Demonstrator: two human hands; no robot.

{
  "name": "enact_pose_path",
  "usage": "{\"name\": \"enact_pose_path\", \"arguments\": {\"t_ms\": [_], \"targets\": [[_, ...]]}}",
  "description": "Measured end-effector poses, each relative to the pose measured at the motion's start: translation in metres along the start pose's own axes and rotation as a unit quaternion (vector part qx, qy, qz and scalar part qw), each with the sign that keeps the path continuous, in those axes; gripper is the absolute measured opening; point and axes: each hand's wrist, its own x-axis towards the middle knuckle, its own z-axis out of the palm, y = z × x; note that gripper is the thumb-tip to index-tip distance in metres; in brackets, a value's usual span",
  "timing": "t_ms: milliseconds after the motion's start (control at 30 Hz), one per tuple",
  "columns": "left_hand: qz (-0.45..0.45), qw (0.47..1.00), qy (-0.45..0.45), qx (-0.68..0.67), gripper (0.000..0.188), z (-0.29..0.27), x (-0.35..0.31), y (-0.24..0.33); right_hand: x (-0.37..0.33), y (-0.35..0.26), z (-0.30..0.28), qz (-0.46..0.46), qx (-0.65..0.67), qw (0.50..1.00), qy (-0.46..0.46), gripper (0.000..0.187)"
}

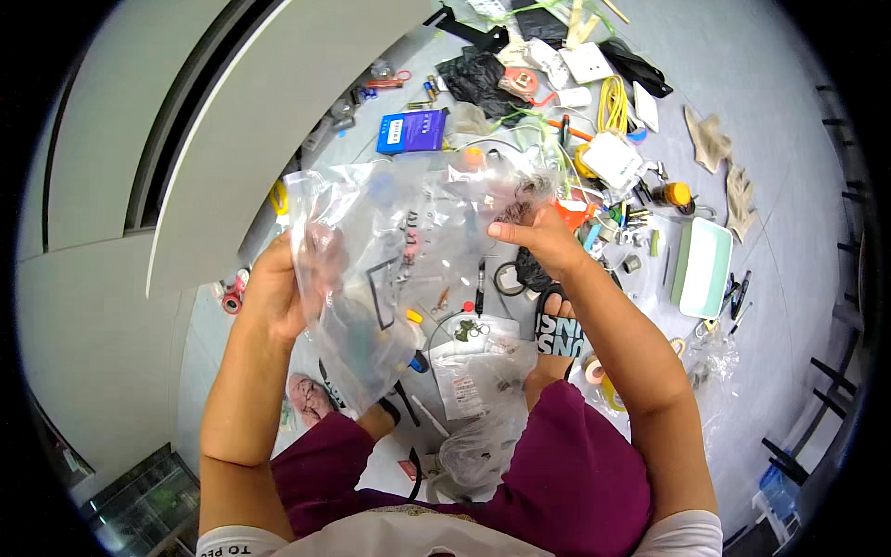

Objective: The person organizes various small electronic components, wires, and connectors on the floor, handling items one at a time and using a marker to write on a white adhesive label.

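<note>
A large clear plastic bag (390,269) with some dark print is stretched between my two hands above the floor. My left hand (297,278) is closed on the bag's left side, its fingers showing blurrily through the film. At the bag's right end, my right hand (534,237) grips it with the thumb on top. A dark, tangled clump (531,189) shows just above the right fingers; whether it lies inside the bag I cannot tell. Behind the film, several floor items are partly veiled. A blue and purple box (411,131) lies just beyond the bag's top edge.
Many loose things cover the floor: black plastic (478,79), a yellow cord bundle (613,104), a white power strip (585,63) and work gloves (708,137). A pale green tray (701,267) lies right. White packets (473,367) lie between my feet. A white cabinet panel (251,111) borders the left.
</note>
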Motion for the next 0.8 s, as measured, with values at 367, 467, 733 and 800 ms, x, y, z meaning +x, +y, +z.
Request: {"name": "enact_pose_path", "arguments": {"t_ms": [367, 467, 733, 800], "targets": [[0.008, 0.991, 0.108, 0.077, 0.025, 0.005, 0.019, -0.07, -0.039, -0.001, 0.029, 0.127, 0.05, 0.989, 0.05, 0.042], [-0.02, 0.997, 0.063, 0.032, 0.027, 0.031, 0.021, -0.113, -0.055, -0.004, 0.049, 0.073, 0.049, 0.995, -0.054, 0.044], [-0.099, 0.985, -0.141, 0.008, 0.053, 0.075, 0.03, -0.162, -0.13, -0.035, -0.075, 0.007, -0.245, 0.942, 0.228, 0.043], [-0.059, 0.98, -0.105, 0.156, 0.044, 0.057, 0.03, -0.171, -0.16, -0.077, -0.117, 0.007, -0.283, 0.882, 0.376, 0.05]]}}
